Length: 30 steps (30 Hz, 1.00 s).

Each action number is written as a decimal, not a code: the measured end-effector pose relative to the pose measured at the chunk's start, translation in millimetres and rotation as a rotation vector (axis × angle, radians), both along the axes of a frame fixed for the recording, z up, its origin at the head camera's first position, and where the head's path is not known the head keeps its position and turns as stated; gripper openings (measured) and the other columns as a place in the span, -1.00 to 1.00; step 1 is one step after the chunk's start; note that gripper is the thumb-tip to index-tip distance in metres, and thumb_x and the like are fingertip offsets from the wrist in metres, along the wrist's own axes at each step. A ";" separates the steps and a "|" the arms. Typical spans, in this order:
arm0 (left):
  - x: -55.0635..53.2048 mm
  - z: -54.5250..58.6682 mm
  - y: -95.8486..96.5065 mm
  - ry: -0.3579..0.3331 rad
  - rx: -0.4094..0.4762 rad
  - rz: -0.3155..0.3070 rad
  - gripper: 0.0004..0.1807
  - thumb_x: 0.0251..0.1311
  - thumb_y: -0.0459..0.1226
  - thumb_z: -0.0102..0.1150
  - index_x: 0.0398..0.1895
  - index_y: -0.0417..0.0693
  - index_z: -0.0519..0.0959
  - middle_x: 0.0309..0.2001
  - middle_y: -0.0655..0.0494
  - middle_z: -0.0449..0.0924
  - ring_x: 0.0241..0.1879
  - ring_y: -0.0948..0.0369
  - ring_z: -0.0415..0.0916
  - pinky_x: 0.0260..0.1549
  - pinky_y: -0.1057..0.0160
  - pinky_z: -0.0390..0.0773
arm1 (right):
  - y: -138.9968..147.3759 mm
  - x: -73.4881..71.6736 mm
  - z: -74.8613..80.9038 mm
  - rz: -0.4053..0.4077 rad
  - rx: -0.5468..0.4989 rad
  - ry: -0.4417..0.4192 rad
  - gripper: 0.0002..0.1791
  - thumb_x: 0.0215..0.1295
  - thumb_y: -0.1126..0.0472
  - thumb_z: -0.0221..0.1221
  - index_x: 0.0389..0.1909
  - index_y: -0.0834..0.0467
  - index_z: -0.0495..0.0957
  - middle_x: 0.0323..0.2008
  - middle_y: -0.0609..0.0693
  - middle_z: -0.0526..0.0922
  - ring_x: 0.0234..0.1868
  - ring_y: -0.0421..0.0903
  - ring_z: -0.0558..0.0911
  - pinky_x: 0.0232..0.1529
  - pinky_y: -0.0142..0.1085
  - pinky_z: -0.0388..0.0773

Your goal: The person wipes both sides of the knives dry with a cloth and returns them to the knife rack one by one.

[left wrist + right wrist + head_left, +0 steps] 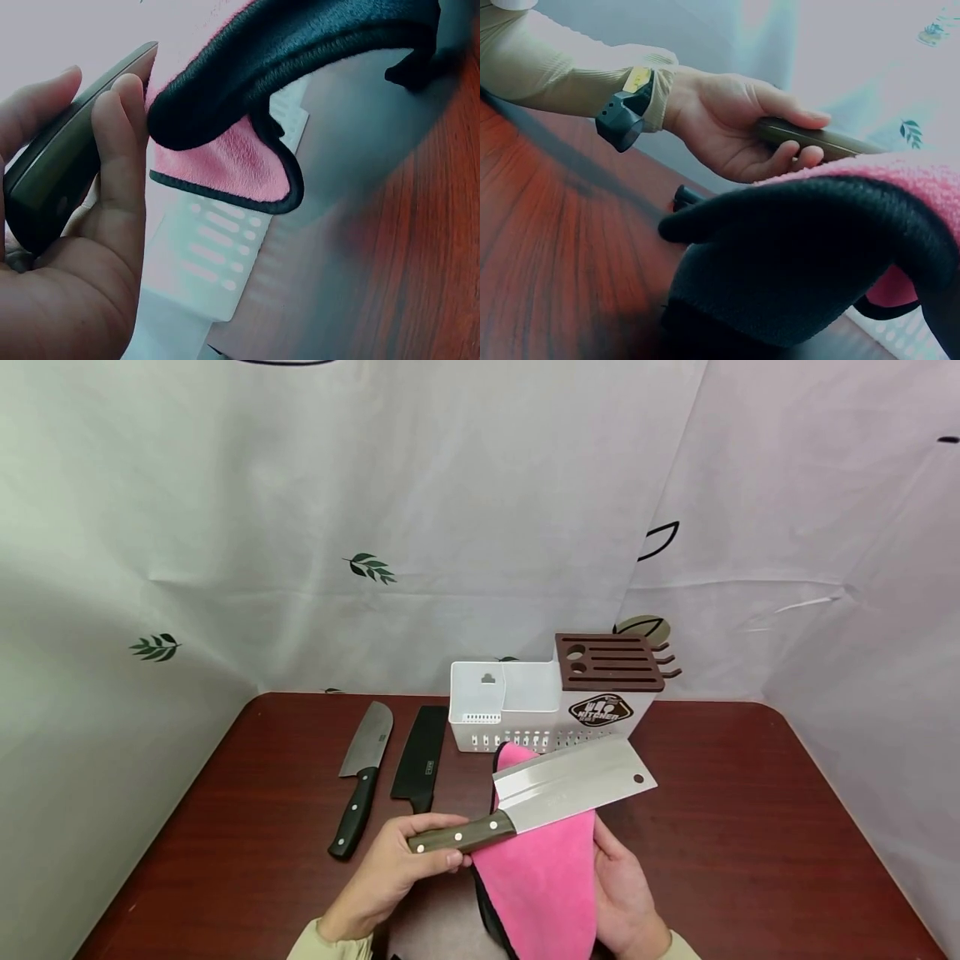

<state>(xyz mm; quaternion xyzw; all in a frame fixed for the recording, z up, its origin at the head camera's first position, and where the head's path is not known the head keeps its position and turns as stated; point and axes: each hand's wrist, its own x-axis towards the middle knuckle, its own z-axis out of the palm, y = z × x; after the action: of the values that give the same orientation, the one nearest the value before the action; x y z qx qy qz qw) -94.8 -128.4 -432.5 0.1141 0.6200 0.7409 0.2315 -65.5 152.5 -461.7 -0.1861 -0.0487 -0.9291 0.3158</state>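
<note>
In the head view my left hand (384, 872) pinches the brown riveted handle of a cleaver (581, 782), thumb in front and fingers behind. The cleaver's broad silver blade points right and lies over a pink cloth (542, 885) with black edging and a dark back. My right hand (626, 897) is at the cloth's right edge, partly beneath it; its fingers are hidden by the cloth. In the left wrist view the left fingers curl round the handle (56, 169). The right wrist view shows the cloth's dark underside (780, 255) up close.
On the dark red table (720, 827) a silver knife with a black handle (371, 752) lies at left. Beside it is a black broad-bladed knife (422, 756). Behind the cleaver stands a white perforated rack (510, 735) with a brown slotted top (611, 681) and side hooks.
</note>
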 end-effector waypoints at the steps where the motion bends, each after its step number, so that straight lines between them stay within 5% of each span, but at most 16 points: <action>1: -0.2 -0.3 -0.4 0.007 0.008 -0.009 -0.46 0.17 -0.45 0.37 0.19 -0.53 0.47 -0.08 -0.24 0.62 -0.25 0.17 0.72 -0.17 0.27 0.66 | 0.9 -0.5 -0.2 -0.003 -0.005 0.002 -0.39 0.67 -0.11 -0.41 0.51 0.09 0.25 0.48 -0.05 0.29 0.50 -0.17 0.19 0.51 -0.34 -0.19; 10: -2.3 2.0 -5.1 0.048 -0.088 0.006 -0.51 0.11 -0.43 0.42 0.15 -0.35 0.57 -0.06 -0.20 0.64 -0.21 0.15 0.70 -0.16 0.25 0.65 | 15.1 -9.5 -0.9 -0.017 -0.010 -0.017 -0.41 0.67 -0.08 -0.34 0.48 0.14 0.28 0.45 0.01 0.33 0.48 -0.13 0.23 0.51 -0.34 -0.15; 22: -6.0 9.8 -21.2 0.242 -0.281 0.032 -0.59 0.10 -0.39 0.44 0.06 -0.17 0.66 -0.13 -0.10 0.65 -0.36 0.27 0.58 -0.37 0.37 0.59 | 47.2 -23.9 -0.6 -0.026 -0.032 -0.064 -0.41 0.66 -0.06 -0.27 0.45 0.22 0.33 0.42 0.07 0.38 0.45 -0.09 0.30 0.49 -0.33 -0.05; 30: -5.5 15.7 -33.9 0.532 -0.396 0.015 -0.57 0.12 -0.34 0.46 0.08 0.14 0.68 0.01 0.14 0.66 -0.21 0.23 0.58 -0.26 0.34 0.58 | 59.5 -26.9 1.4 -0.088 -0.014 -0.066 -0.22 0.61 -0.24 -0.48 0.47 0.20 0.31 0.45 0.07 0.34 0.47 -0.08 0.26 0.50 -0.30 -0.08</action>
<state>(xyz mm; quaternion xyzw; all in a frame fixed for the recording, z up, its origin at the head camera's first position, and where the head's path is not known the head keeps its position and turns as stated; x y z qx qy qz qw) -100.4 -162.3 -416.8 0.2517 0.7915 0.5520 0.0734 -92.3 212.1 -460.2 -0.1594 -0.0575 -0.9474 0.2715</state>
